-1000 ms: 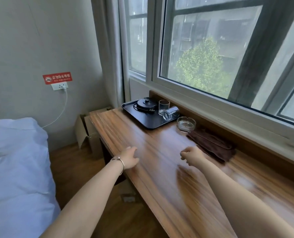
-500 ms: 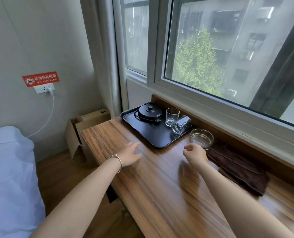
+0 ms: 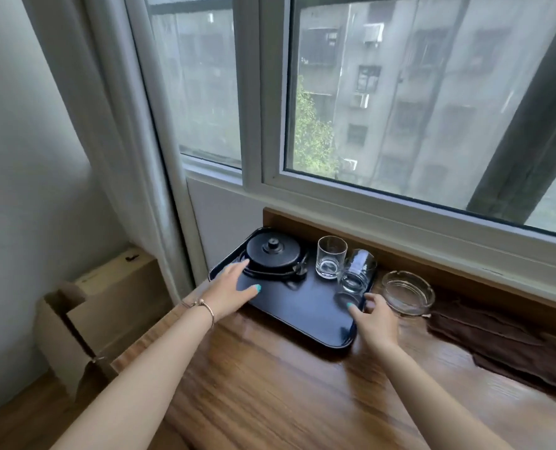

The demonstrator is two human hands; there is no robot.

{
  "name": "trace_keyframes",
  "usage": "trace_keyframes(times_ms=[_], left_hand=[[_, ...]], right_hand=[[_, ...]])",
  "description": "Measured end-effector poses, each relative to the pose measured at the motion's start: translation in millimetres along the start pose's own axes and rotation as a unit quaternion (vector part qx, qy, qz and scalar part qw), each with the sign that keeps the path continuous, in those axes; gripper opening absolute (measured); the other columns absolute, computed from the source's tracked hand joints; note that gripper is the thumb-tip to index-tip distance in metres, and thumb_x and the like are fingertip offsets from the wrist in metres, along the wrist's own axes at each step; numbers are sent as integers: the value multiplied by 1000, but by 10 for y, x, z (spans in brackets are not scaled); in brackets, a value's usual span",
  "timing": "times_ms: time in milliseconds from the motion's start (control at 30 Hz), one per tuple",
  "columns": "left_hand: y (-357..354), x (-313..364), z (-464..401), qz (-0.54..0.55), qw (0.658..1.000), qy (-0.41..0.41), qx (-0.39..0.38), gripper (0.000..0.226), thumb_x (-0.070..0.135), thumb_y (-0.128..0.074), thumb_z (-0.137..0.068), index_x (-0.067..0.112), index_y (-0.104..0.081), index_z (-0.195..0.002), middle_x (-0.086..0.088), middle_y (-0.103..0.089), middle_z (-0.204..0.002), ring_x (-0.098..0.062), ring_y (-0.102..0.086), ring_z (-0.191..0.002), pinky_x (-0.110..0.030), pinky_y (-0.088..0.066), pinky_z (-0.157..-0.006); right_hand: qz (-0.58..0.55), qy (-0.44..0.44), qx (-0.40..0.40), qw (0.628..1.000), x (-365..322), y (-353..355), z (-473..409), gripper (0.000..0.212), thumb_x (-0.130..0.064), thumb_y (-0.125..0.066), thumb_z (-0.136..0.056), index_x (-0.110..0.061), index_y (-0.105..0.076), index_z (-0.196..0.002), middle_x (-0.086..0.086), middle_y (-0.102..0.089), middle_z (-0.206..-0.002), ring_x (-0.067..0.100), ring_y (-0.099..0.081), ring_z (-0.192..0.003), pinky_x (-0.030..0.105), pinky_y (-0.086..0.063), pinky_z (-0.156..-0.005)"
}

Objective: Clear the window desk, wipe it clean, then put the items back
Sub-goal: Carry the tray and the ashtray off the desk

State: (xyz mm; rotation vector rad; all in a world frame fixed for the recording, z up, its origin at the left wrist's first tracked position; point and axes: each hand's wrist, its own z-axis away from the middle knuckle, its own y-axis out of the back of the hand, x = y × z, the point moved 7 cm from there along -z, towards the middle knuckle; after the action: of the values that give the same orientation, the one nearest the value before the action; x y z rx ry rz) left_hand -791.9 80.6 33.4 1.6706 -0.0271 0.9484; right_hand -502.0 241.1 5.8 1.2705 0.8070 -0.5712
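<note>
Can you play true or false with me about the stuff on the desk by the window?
1. Both glasses stand upright. False: one glass stands up, the other glass lies on its side.
2. The ashtray sits on the black tray. False: it sits on the desk, to the right of the tray.
3. The kettle is on the tray. True.
4. The left hand reaches over the tray's left side and the right hand is at its right edge. True.
5. The brown cloth is in the right hand. False: it lies on the desk.
</note>
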Motion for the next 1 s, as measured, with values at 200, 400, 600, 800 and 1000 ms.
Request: trace_keyframes(times_ms=[200,400,600,800,1000], left_hand=[[146,-349,-651,-86,996,-33,-4,86,63,-60,-81,27,-26,-150,-7,-28,-156,-20,-20,-145,-35,-20,-116],[52,-704,-1048,-80,996,-2,-47,104,79,-60,-69,34,-15,-151,2,-29,-156,-21,-20,-146,-38,-17,-116],[-47,-721,-1373,88,990,-62,-93,105,60,-78,-64,29,-26,-150,7,-39,-152,-14,-37,-139,-34,-29,-115],[-138,-540,-1522,78,979,-117,-144,117,71,-66,-51,34,-20,-151,1,-30,-156,-16,-12,-148,-38,-15,-120],[-209,-566,-1487,119,971,-126,-164,121,77,-65,-42,40,-20,-149,1,-25,-158,-9,-1,-148,-44,-5,-121]], right_hand=[[35,-50,51,997,-49,-157,101,61,-51,-68,-85,-38,-44,-140,0,-57,-138,28,-42,-134,45,-26,-108],[92,-52,73,992,-70,-256,85,78,-63,-73,-73,-46,-38,-140,0,-55,-137,24,-40,-134,44,-26,-110],[52,-36,113,992,-59,-292,6,95,-59,-84,-61,-46,-28,-137,-6,-53,-140,22,-46,-131,44,-23,-113],[69,-41,84,993,-80,-271,-75,133,-59,-88,-52,-51,1,-150,-9,-41,-153,21,-37,-141,49,-17,-118],[87,-33,51,994,-120,-263,-91,138,-55,-92,-45,-53,-2,-149,-13,-32,-158,15,-29,-146,50,-9,-121]])
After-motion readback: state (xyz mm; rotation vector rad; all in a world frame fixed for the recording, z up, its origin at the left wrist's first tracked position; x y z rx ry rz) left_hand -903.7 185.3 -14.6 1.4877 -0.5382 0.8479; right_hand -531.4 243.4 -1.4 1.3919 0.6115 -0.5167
